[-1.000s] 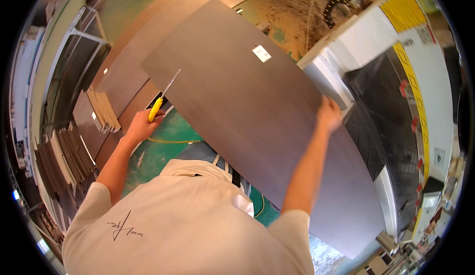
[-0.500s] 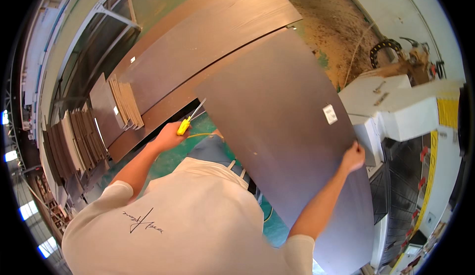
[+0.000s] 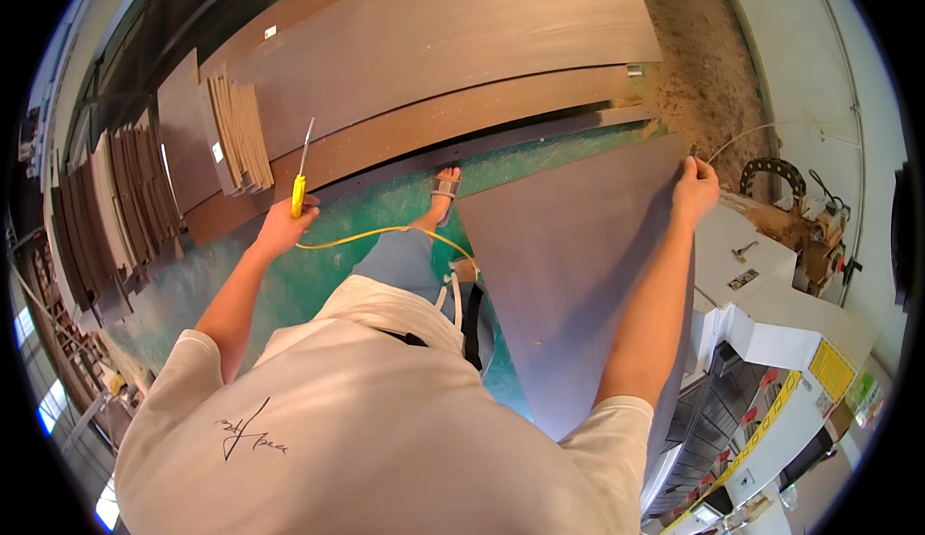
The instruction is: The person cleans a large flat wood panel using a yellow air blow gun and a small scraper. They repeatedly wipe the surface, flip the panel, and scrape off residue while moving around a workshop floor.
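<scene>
Reaching to the far right corner of a broad brown panel, the right hand has its fingers curled at the edge; whether that grip really clamps the board or only rests against it, I cannot tell. The left hand has its grip closed around a yellow-handled tool, the thin metal shaft pointing up and away from the body, well apart from the panel. The panel lies in front and to the right of the person, its right edge running beneath the right forearm. The step in hand looks like handling this board by its corner, with the tool kept aside; a next move would call for a firm hold on that corner and the shaft kept off the brown face. As for edges, the panel's far side ends near the stacked large boards, with a strip of green floor between them. The right edge sits close to the white machine, so room looks tight on that side. A yellow hose crosses the floor by the person's sandalled foot and could catch a step. What supports the panel underneath is hidden.
</scene>
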The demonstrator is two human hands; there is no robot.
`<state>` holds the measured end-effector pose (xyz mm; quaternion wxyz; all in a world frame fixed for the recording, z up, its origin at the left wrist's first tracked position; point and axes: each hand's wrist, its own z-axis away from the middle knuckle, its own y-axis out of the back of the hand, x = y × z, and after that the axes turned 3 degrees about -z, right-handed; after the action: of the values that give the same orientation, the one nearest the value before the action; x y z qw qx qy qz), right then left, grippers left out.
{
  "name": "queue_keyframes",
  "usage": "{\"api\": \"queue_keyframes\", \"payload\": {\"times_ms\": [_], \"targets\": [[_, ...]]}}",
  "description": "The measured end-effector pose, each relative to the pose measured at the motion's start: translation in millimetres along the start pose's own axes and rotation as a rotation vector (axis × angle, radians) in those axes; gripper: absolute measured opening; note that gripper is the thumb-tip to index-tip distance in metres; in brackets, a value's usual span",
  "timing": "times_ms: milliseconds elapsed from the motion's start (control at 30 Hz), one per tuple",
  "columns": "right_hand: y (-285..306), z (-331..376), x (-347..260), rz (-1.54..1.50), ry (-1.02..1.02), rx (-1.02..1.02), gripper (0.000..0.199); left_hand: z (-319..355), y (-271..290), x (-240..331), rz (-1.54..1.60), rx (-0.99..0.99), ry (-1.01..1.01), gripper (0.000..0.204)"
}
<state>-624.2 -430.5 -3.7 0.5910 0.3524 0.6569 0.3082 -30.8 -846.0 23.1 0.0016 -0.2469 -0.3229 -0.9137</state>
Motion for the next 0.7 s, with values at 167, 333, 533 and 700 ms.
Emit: {"api": "queue_keyframes", "payload": {"times_ms": [167,333,533,700], "targets": [[-3,-16,1,0.049,0.29,-0.136,0.02,-4,-22,-12,-0.224,-0.122,-0.058,0.034],[-1,103,-68,-0.174,0.341,-0.449,0.017,-6,-40,-2,-0.243,-0.112,-0.176,0.034],[3,328,-146,-0.259,0.702,-0.79,0.004,-1,-54,25,-0.147,-0.09,-0.13,0.035],[19,272,-144,-0.307,0.725,-0.674,0.006,37,-69,16,-0.031,0.031,-0.11,0.034]]}}
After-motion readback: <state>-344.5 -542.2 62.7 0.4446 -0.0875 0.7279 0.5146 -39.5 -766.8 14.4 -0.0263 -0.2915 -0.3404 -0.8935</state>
